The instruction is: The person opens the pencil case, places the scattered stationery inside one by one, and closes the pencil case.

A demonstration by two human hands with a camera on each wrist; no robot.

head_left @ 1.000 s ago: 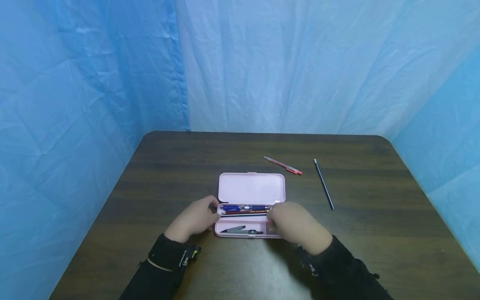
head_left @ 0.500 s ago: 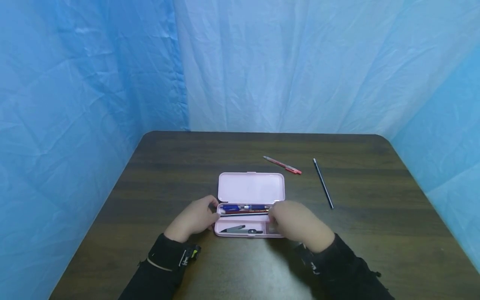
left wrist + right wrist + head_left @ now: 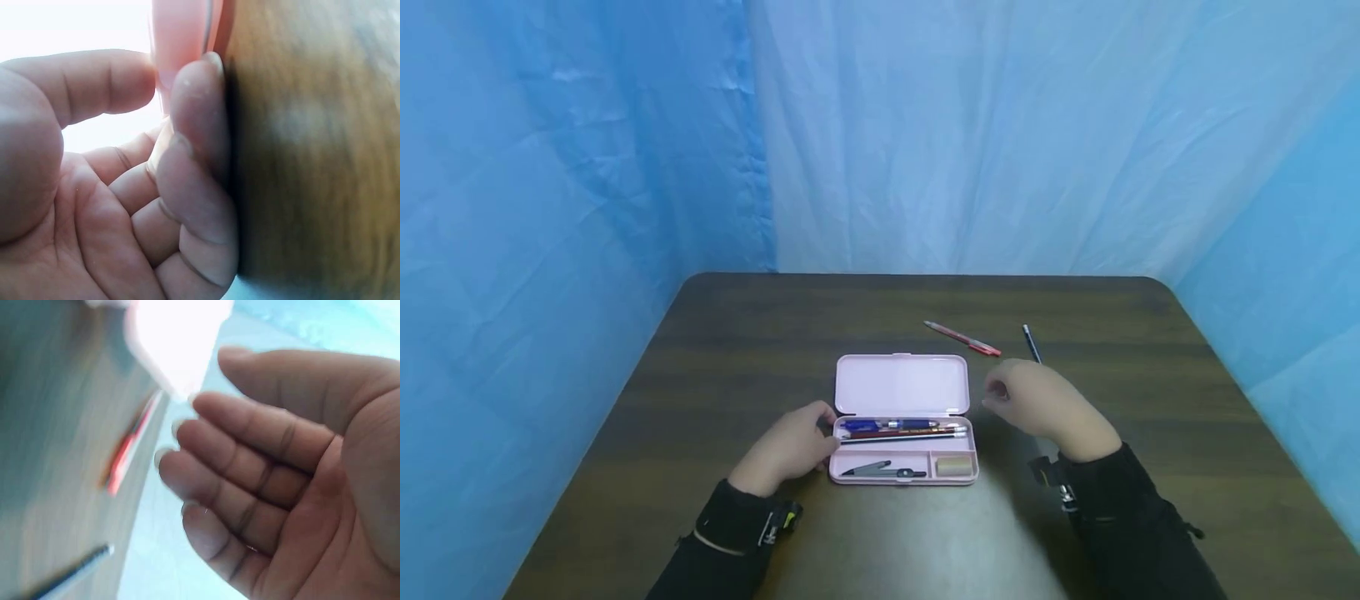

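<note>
Dark wooden table [image 3: 760, 350] with rounded corners, grain running left to right. Blue crinkled plastic sheeting [image 3: 587, 150] hangs behind and on both sides of it, paler on the back wall. Black sleeves [image 3: 1120, 517] with wrist straps at the near edge.

Pink pencil case [image 3: 901, 425] lies open on dark wood table [image 3: 737, 350], lid flat toward the far side, tray w/ blue pen [image 3: 887, 424], red pencil and black pencil [image 3: 902, 437] in the long slot, compass [image 3: 883, 471] and eraser [image 3: 953, 466] in the front compartments. Left hand [image 3: 790, 446] holds the case's left end, thumb and fingers curled on the rim. Right hand [image 3: 1045, 404] hovers empty, fingers relaxed, just right of the lid, near the black pencil on table [image 3: 1030, 342] and red pen [image 3: 962, 337].
</note>
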